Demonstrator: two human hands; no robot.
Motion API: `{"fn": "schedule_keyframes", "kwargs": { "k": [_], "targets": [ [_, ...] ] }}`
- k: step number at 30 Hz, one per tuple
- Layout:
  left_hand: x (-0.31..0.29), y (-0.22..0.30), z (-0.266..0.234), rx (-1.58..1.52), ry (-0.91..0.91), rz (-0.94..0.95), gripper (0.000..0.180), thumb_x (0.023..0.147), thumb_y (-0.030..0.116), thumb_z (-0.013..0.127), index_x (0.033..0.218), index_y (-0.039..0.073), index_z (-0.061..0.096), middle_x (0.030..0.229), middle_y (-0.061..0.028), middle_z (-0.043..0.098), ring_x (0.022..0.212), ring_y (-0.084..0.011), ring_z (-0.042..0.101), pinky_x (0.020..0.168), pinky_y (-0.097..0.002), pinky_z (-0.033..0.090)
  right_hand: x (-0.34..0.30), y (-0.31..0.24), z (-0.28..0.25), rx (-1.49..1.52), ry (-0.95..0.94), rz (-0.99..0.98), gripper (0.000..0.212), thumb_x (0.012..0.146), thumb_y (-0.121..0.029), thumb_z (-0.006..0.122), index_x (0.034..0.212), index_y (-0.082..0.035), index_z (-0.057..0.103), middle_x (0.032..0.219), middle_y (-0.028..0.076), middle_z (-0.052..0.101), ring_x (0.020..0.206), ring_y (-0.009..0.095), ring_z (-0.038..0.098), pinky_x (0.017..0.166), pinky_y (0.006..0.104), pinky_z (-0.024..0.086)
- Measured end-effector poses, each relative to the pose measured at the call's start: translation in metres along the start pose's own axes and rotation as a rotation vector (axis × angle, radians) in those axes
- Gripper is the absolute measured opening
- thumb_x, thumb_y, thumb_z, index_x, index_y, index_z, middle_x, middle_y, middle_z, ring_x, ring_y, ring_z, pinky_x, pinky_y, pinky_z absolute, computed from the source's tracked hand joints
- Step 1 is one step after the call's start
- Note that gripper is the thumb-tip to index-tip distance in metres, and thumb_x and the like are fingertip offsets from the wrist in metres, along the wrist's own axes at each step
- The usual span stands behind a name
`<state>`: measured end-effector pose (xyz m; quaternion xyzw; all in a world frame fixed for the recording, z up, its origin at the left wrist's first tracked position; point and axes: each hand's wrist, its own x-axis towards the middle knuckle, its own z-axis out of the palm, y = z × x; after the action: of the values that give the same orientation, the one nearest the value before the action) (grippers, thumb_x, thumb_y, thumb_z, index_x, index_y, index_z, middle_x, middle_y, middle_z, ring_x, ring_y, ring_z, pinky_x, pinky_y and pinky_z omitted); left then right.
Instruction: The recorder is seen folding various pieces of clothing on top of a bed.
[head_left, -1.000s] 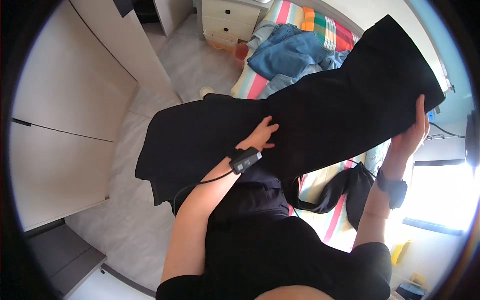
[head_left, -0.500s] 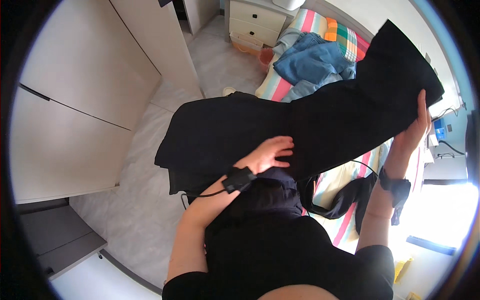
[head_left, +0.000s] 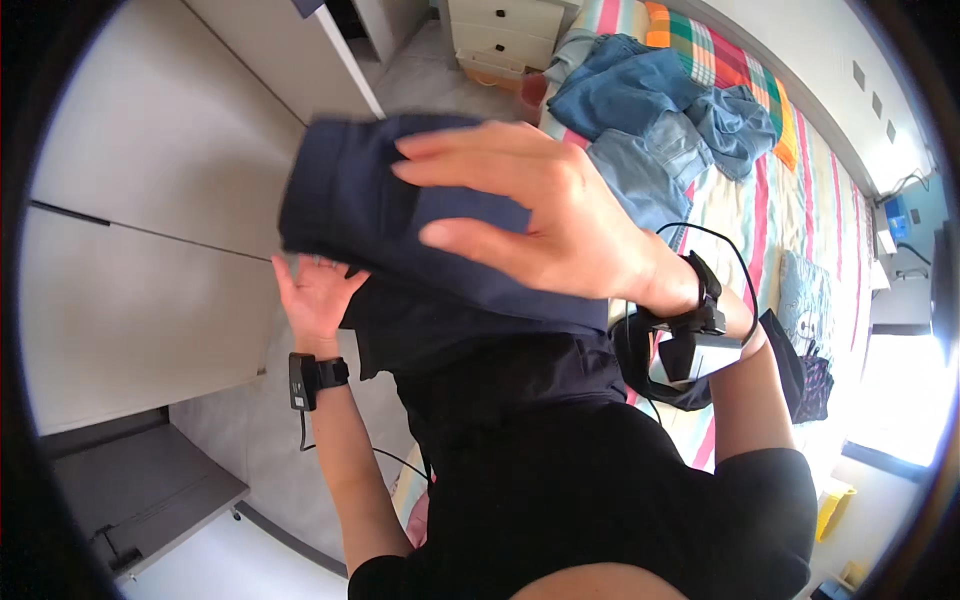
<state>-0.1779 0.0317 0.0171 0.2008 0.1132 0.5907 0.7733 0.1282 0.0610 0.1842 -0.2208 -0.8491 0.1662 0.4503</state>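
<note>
A pair of dark navy-black trousers (head_left: 370,205), as the long flared shape suggests, lies folded over itself across my lap. My right hand (head_left: 545,205) is above the upper layer, its fingers and thumb stretched apart. The folded end is blurred by motion, and whether the fingertips press on the cloth is hard to tell. At the left end of the fold my left hand (head_left: 318,300) is palm up with the thumb spread. Its fingertips reach the lower edge, partly hidden by the cloth. Both wrists carry strapped black devices with cables.
To the right is a bed with a striped sheet (head_left: 815,220), holding blue jeans (head_left: 640,100), a plaid pillow (head_left: 715,60) and a light blue printed cushion (head_left: 805,295). Tall pale cabinets (head_left: 150,300) stand at left. A white drawer unit (head_left: 505,35) stands at the back.
My right hand has swung leftward from the far right, folding the raised end of the trousers over. My left hand has moved from the middle of the cloth to its left end.
</note>
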Motion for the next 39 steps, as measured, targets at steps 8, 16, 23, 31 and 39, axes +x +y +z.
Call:
{"fn": "schedule_keyframes", "kwargs": {
  "k": [8, 16, 23, 31, 39],
  "targets": [
    [-0.040, -0.002, -0.101, 0.066, 0.673, -0.082, 0.040, 0.080, 0.041, 0.066, 0.100, 0.009, 0.052, 0.103, -0.0101, 0.051, 0.106, -0.0271, 0.046, 0.100, -0.0470, 0.034, -0.170, 0.088, 0.011, -0.032, -0.266, 0.897, 0.034, 0.078, -0.022, 0.068, 0.105, -0.003, 0.063, 0.103, 0.014, 0.064, 0.098, 0.028, 0.061, 0.082, 0.0336, 0.047],
    [0.009, 0.002, -0.138, 0.447, 1.025, -0.005, 0.029, 0.081, 0.020, 0.066, 0.104, 0.003, 0.059, 0.107, -0.0126, 0.062, 0.096, -0.0248, 0.058, 0.087, -0.0381, 0.045, -0.271, 0.091, 0.030, -0.008, -0.060, 1.135, 0.053, 0.077, -0.020, 0.070, 0.124, -0.004, 0.049, 0.130, 0.015, 0.046, 0.113, 0.028, 0.050, 0.089, 0.0343, 0.044],
    [0.016, 0.021, -0.072, 0.417, 0.810, 0.197, 0.027, 0.078, 0.008, 0.063, 0.104, 0.003, 0.059, 0.100, -0.0073, 0.063, 0.086, -0.0188, 0.061, 0.077, -0.0309, 0.050, -0.289, 0.112, 0.029, 0.512, 0.297, 1.464, 0.062, 0.080, -0.004, 0.063, 0.133, 0.004, 0.030, 0.109, 0.017, 0.058, 0.097, 0.021, 0.057, 0.086, 0.0303, 0.044],
    [-0.071, 0.004, -0.101, 0.560, 1.083, 0.046, 0.027, 0.079, 0.013, 0.063, 0.104, 0.002, 0.059, 0.094, -0.0063, 0.064, 0.080, -0.0176, 0.061, 0.070, -0.0278, 0.048, -0.292, 0.128, 0.037, 0.647, 0.412, 1.495, 0.050, 0.081, 0.000, 0.057, 0.128, 0.004, 0.040, 0.107, 0.013, 0.060, 0.098, 0.018, 0.056, 0.086, 0.0274, 0.043],
    [-0.059, -0.008, -0.124, 0.463, 1.016, -0.299, 0.053, 0.080, 0.040, 0.062, 0.122, 0.012, 0.049, 0.125, -0.0080, 0.050, 0.114, -0.0227, 0.043, 0.094, -0.0433, 0.032, -0.297, 0.118, 0.035, 0.435, 0.355, 1.406, 0.034, 0.083, -0.009, 0.059, 0.114, 0.005, 0.053, 0.105, 0.010, 0.061, 0.096, 0.017, 0.056, 0.085, 0.0275, 0.043]
  ]
}}
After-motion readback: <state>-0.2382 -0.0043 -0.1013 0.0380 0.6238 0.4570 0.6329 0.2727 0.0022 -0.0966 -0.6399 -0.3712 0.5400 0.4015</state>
